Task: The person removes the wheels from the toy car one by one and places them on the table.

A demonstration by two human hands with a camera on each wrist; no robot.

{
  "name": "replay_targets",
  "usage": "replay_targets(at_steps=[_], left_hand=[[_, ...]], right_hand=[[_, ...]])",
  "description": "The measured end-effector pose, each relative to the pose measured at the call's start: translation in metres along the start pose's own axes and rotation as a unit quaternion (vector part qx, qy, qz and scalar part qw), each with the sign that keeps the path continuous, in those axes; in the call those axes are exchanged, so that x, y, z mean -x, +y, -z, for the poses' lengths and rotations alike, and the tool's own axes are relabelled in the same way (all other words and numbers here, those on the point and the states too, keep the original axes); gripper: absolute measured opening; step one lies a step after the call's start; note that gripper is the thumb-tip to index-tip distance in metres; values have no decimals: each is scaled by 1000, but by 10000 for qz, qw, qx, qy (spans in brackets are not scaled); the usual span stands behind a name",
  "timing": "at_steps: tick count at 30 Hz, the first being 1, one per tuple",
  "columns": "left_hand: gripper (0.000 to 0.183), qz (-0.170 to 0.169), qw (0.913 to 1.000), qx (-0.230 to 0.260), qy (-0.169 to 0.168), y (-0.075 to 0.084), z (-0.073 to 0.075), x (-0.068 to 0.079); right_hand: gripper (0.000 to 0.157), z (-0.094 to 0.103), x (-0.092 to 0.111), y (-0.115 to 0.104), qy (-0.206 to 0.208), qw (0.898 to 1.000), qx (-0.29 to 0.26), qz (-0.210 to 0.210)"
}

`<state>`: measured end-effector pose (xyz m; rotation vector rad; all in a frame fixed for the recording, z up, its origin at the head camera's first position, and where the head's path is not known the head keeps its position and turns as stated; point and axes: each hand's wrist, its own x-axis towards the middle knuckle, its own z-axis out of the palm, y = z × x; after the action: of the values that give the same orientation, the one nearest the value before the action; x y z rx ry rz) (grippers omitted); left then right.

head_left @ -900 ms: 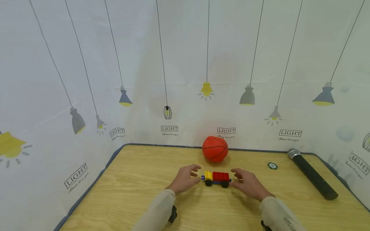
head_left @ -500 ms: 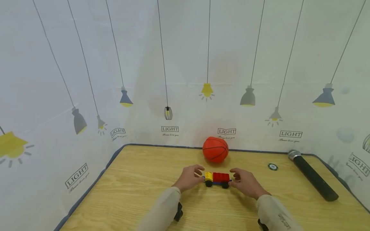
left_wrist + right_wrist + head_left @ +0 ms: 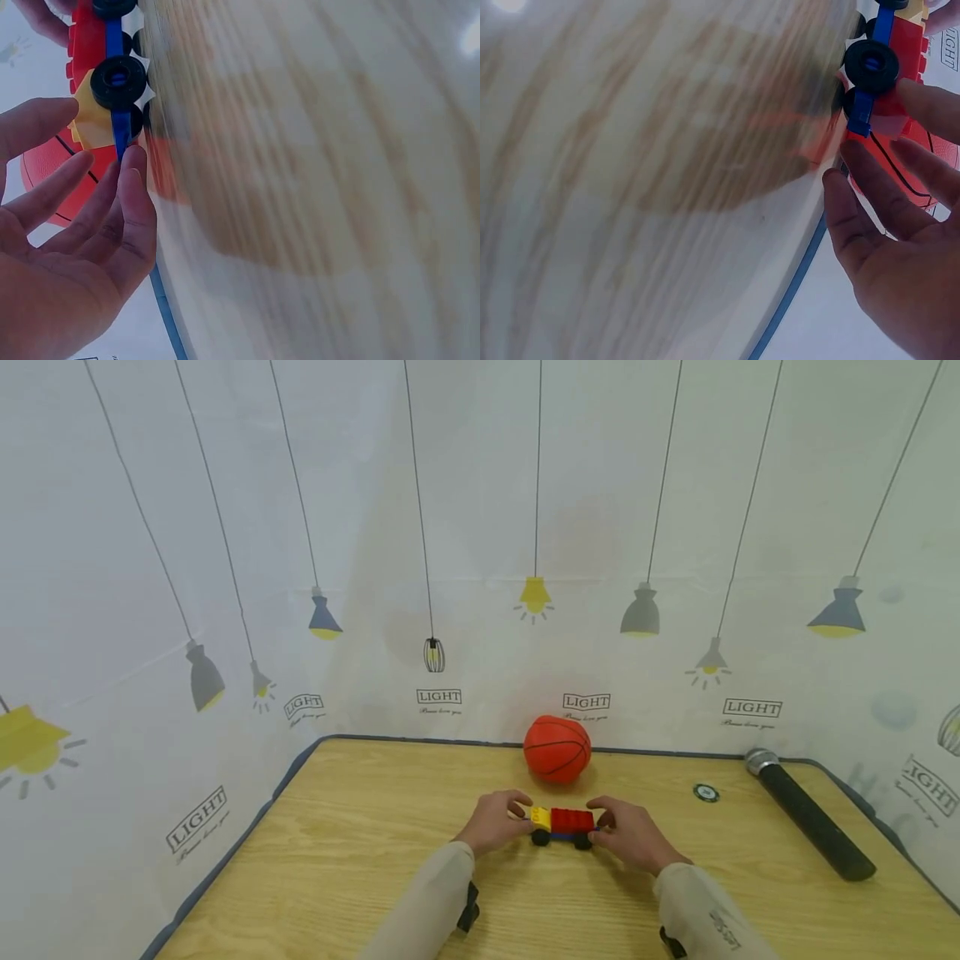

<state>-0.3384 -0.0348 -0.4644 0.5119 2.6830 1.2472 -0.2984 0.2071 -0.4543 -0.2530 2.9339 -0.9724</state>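
Observation:
A toy truck (image 3: pixel 572 820) of building blocks stands on the wooden table, with a yellow cab on the left, a red load section, blue base and black wheels. At its cab end is my left hand (image 3: pixel 495 821); in the left wrist view one fingertip meets the yellow cab (image 3: pixel 94 112) and other fingertips lie right by the blue front piece (image 3: pixel 121 133). My right hand (image 3: pixel 632 833) is at the rear end, fingers extended. One of its fingertips overlaps the red section (image 3: pixel 906 56), others sit just below the blue rear piece (image 3: pixel 860 114).
Behind the truck rests a red ball (image 3: pixel 557 749) with black lines. To the right lie a round chip (image 3: pixel 706 792) and a black microphone (image 3: pixel 810 818) with a silver head. A pale curtain (image 3: pixel 480 527) printed with lamps surrounds the table (image 3: pixel 337 843).
My left hand has moved right to the truck's cab end, and my right hand has moved slightly left, closer to its rear. The truck has stayed in about the same place.

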Motion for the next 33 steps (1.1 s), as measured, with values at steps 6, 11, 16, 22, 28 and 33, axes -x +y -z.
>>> replay_targets(at_steps=[6, 11, 16, 22, 28, 33], left_hand=[[32, 18, 9999, -116, -40, 2, -2, -3], [31, 50, 9997, -243, -81, 4, -2, -3], [31, 27, 9994, -327, -142, 5, -2, -4], [29, -1, 9992, -360, -145, 6, -2, -2], [30, 19, 9992, -361, -193, 6, 2, 1], [29, -43, 9995, -184, -243, 6, 7, 5]], right_hand=[[40, -4, -4, 0, 55, 9999, 161, -28], [36, -6, -5, 2, 146, 9996, 232, -1], [36, -5, -5, 2, 161, 9996, 222, -43], [36, -3, -4, -2, 52, 9997, 135, -180], [36, 0, -4, -4, -33, 9997, 9, -229], [36, 3, -4, -5, -108, 9999, -41, -81]])
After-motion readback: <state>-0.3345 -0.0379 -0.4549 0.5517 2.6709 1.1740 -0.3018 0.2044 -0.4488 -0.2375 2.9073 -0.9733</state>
